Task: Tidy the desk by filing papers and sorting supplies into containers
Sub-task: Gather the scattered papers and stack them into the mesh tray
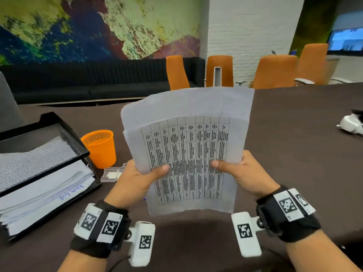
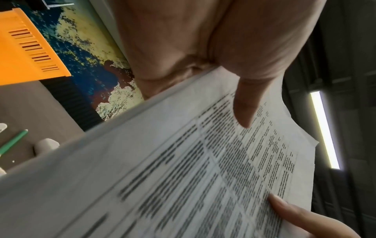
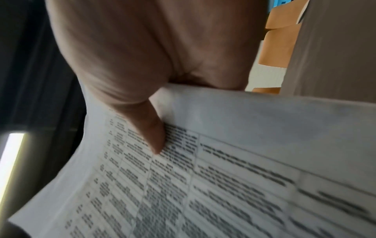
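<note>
A stack of white papers (image 1: 188, 138) with a printed table is held upright above the dark desk (image 1: 294, 154), bowed slightly. My left hand (image 1: 141, 177) pinches its left edge, thumb on the printed face. My right hand (image 1: 239, 171) pinches the right edge the same way. In the left wrist view the papers (image 2: 183, 177) run under my thumb (image 2: 246, 106). The right wrist view shows the papers (image 3: 223, 185) under the other thumb (image 3: 154, 133). A black mesh two-tier tray (image 1: 45, 154) stands at the left with papers in its lower tier.
An orange mesh cup (image 1: 100, 148) stands beside the tray, with small clear plastic boxes (image 1: 112, 173) in front of it. A green pen (image 2: 12, 143) lies on the desk in the left wrist view. A white object (image 1: 351, 124) sits far right. Orange chairs (image 1: 275, 71) line the far edge.
</note>
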